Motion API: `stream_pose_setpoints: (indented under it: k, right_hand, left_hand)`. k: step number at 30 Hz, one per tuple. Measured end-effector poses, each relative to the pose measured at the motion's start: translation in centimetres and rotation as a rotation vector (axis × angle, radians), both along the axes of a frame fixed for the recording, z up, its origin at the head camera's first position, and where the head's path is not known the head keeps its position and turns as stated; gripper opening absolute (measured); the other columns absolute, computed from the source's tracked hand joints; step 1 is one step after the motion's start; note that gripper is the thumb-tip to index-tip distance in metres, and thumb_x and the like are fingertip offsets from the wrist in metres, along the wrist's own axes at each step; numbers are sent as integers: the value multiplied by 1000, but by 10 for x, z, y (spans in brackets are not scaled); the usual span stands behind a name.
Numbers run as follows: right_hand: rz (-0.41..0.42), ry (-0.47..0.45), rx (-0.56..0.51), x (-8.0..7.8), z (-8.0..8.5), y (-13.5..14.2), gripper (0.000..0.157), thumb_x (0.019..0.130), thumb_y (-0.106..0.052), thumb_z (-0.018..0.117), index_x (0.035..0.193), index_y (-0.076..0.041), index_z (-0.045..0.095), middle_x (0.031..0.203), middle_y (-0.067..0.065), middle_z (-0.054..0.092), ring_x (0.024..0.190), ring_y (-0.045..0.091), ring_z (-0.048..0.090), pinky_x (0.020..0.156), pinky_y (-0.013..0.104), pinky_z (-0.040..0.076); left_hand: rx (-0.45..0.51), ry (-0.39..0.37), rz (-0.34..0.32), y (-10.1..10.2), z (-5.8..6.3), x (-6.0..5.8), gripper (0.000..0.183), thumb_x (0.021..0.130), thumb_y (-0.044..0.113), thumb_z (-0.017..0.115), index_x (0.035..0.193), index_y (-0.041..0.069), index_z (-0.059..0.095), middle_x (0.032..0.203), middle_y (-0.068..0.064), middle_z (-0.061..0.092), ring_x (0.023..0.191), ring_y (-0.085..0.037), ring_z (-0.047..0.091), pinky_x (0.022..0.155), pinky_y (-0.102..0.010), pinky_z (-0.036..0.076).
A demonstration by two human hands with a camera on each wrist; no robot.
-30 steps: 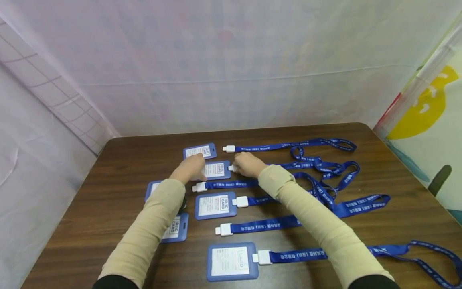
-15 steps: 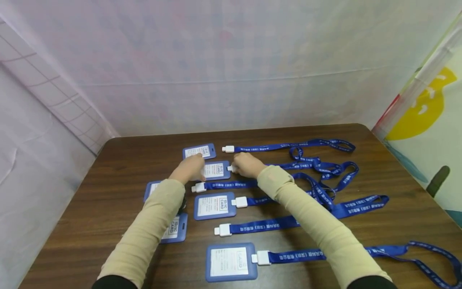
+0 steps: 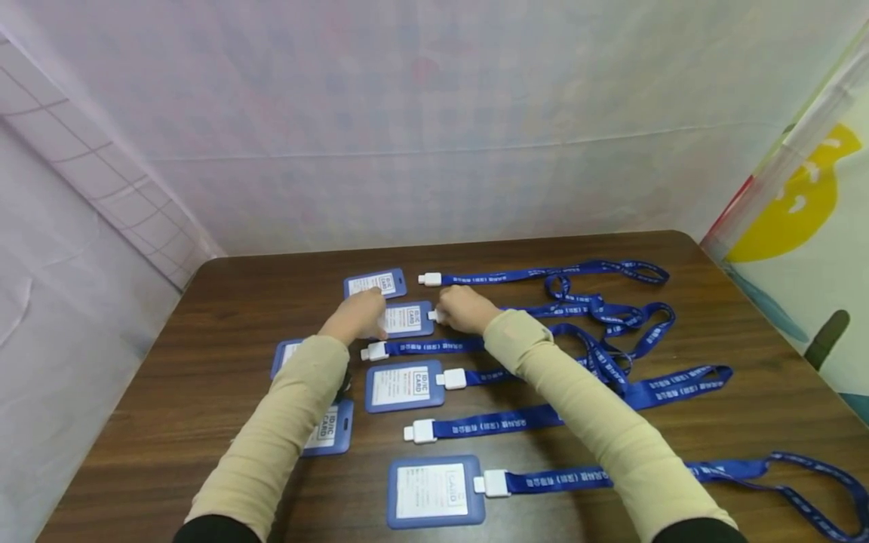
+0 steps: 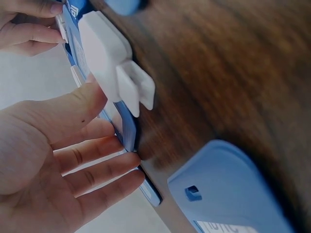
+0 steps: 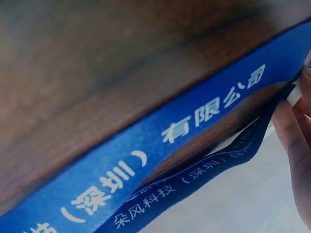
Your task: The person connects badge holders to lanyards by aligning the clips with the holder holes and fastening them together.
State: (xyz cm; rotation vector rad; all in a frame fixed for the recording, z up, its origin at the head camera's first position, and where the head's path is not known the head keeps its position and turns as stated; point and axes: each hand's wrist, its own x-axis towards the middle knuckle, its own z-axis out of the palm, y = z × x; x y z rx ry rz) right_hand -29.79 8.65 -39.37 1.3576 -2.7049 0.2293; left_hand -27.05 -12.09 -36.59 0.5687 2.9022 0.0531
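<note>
My left hand [image 3: 354,315] holds the left end of a blue ID badge holder [image 3: 410,320], thumb on one side and fingers on the other. In the left wrist view, the badge's blue edge [image 4: 128,127] shows between thumb and fingers. My right hand [image 3: 467,308] pinches a white lanyard clip [image 3: 435,317] at the badge's slotted end, and mostly hides it. The blue strap [image 3: 543,311] of that lanyard trails to the right. In the right wrist view, the right fingers [image 5: 290,131] grip at the strap's end.
A loose badge holder [image 3: 391,282] lies behind, facing a lanyard clip [image 3: 431,279]. Another loose clip [image 3: 376,351] lies just in front of the hands. Nearer are two clipped badges [image 3: 406,386]. Under the left sleeve are badge holders [image 3: 336,430]. Lanyard straps [image 3: 604,362] tangle at right.
</note>
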Motion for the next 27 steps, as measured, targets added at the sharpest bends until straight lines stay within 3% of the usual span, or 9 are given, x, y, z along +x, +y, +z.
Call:
stream_pose_setpoints:
  k: [27]
  right_hand:
    - [4, 21, -10, -3, -5, -1, 9, 76, -4, 64, 67, -3, 65, 65, 6, 54, 61, 20, 53, 57, 29, 47]
  left_hand:
    - [-4, -36, 37, 5, 3, 1, 30, 69, 21, 79, 82, 1, 61, 93, -13, 53, 78, -24, 54, 77, -38, 49]
